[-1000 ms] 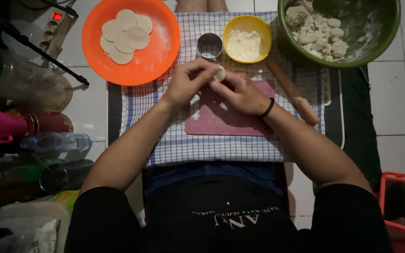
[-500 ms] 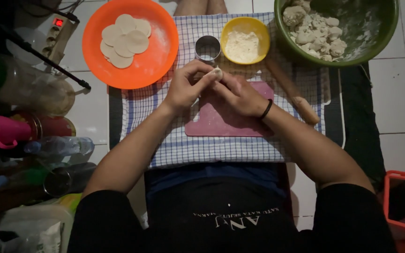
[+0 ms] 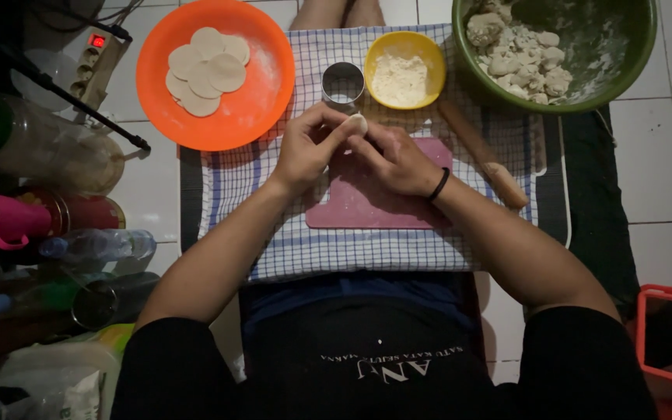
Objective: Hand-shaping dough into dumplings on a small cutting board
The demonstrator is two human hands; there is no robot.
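The small pale dough lump [image 3: 358,123], pinched between my closed left hand [image 3: 309,148] and right hand [image 3: 397,159] fingertips above the pink plastic cutting board [image 3: 367,206], I would roll with even, light pressure.

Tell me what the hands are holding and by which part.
Both the left hand and the right hand pinch a small pale piece of dough by its edges with the fingertips, above the pink board.
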